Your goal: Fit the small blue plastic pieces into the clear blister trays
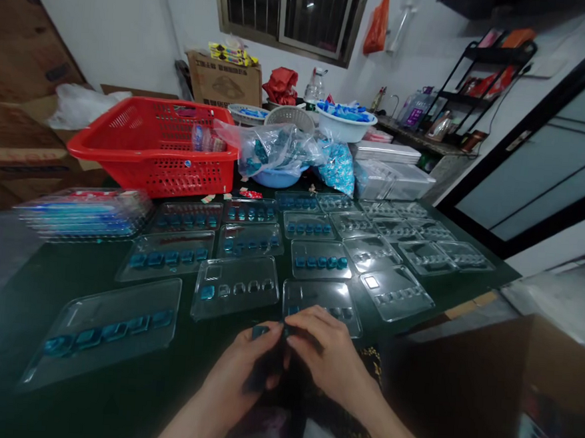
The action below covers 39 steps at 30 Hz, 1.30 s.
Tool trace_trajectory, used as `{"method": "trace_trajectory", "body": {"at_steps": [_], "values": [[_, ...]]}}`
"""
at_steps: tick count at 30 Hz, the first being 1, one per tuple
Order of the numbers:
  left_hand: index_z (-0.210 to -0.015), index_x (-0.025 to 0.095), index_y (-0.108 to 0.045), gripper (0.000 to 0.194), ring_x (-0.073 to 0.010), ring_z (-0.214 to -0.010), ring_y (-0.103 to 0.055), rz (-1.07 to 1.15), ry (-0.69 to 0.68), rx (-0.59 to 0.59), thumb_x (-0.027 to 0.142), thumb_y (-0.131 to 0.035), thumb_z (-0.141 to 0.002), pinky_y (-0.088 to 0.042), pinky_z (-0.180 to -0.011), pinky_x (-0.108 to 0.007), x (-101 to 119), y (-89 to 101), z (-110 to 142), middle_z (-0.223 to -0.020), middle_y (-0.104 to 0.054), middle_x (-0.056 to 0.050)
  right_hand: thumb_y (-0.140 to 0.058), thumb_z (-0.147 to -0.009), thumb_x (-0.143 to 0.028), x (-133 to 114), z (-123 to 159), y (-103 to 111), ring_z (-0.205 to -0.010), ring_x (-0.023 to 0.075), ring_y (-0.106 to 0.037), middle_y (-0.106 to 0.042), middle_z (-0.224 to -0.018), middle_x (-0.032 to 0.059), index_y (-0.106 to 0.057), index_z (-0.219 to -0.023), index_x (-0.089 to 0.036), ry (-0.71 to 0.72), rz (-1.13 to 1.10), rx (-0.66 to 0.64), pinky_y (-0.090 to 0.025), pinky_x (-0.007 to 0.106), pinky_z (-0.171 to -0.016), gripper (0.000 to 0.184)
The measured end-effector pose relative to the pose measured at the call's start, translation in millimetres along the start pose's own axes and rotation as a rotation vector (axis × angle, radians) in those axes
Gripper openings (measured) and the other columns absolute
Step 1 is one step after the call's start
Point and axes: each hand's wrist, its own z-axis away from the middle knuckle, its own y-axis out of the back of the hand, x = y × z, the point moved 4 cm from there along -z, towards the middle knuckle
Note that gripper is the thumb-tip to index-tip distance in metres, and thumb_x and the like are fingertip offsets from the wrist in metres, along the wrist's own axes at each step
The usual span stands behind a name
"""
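Observation:
My left hand and my right hand meet at the front edge of the table, fingertips together. A small dark teal piece shows between the thumb and fingers of my left hand. My right hand is closed, its thumb and fingers pinched against the left fingertips; what lies between them is too small and dark to name. Just beyond is a clear plastic tray, partly covered by my right hand. To its left, another clear tray has one teal cube in its row of hollows.
Several more clear trays cover the dark green table, those on the left and centre bearing teal cubes. Stacked trays stand at left. Behind are a red basket, a clear bag and a blue-white bag. A box is at right.

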Motion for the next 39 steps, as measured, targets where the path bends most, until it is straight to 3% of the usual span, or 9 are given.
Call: {"method": "trace_trajectory", "body": {"at_steps": [4,9,17,24,32,36,39], "values": [[-0.076,0.013,-0.062,0.021,-0.0082,-0.047,-0.043,-0.005,0.042,-0.036,0.032,-0.053,-0.076,-0.026,-0.038,-0.017,-1,-7.6,3,-0.057,-0.054,-0.003,-0.052,-0.077,-0.013,13,8,7,-0.073,0.0117,-0.054,-0.057,-0.082,0.0015,-0.059,-0.092,-0.02,-0.055,-0.071,0.112,-0.044,0.023,-0.066,0.018],[-0.086,0.014,-0.062,0.026,-0.0123,-0.06,-0.051,0.037,0.045,0.083,0.036,-0.054,-0.075,-0.029,-0.037,-0.017,9,3.5,2,-0.076,-0.057,-0.006,-0.051,-0.079,-0.017,33,10,36,-0.073,0.0133,-0.054,-0.057,-0.084,0.0034,-0.059,-0.094,-0.02,-0.122,0.049,0.29,-0.045,0.025,-0.065,0.017],[-0.096,0.01,-0.059,0.032,-0.0193,-0.062,-0.055,0.048,0.01,0.183,0.033,-0.048,-0.077,-0.034,-0.036,-0.024,19,14.1,2,-0.083,-0.057,-0.011,-0.049,-0.078,-0.012,48,-3,16,-0.083,0.0183,-0.051,-0.056,-0.086,0.0049,-0.06,-0.095,-0.02,-0.108,0.37,0.174,-0.042,0.032,-0.075,0.022],[-0.103,0.015,-0.056,0.034,-0.0154,-0.059,-0.054,-0.019,0.042,0.092,0.035,-0.05,-0.077,-0.031,-0.035,-0.02,18,9.9,-2,-0.08,-0.056,-0.006,-0.049,-0.079,-0.01,45,-13,5,-0.081,0.0175,-0.048,-0.055,-0.082,0.0031,-0.06,-0.092,-0.021,-0.052,0.523,0.068,-0.041,0.03,-0.072,0.021],[-0.103,0.014,-0.056,0.039,-0.0147,-0.058,-0.054,0.021,0.088,0.108,0.041,-0.049,-0.076,-0.031,-0.034,-0.018,16,11.2,-6,-0.076,-0.057,-0.006,-0.049,-0.081,-0.016,50,-14,-11,-0.075,0.0178,-0.046,-0.052,-0.073,0.003,-0.061,-0.079,-0.02,-0.054,0.675,0.076,-0.037,0.031,-0.068,0.013],[-0.106,0.011,-0.055,0.04,-0.0171,-0.06,-0.055,0.055,0.065,0.078,0.038,-0.045,-0.077,-0.032,-0.034,-0.02,20,7.9,-7,-0.081,-0.058,-0.009,-0.047,-0.08,-0.013,50,-12,-15,-0.078,0.0211,-0.046,-0.054,-0.076,0.0054,-0.061,-0.087,-0.02,-0.044,0.763,0.083,-0.035,0.035,-0.069,0.016],[-0.108,0.012,-0.054,0.04,-0.0182,-0.061,-0.056,0.048,0.035,0.07,0.036,-0.045,-0.077,-0.032,-0.035,-0.02,22,6.1,-8,-0.086,-0.059,-0.011,-0.05,-0.078,-0.014,40,-10,-9,-0.084,0.0247,-0.046,-0.056,-0.085,0.0077,-0.056,-0.104,-0.019,-0.059,0.728,0.059,-0.035,0.04,-0.073,0.027]]}}
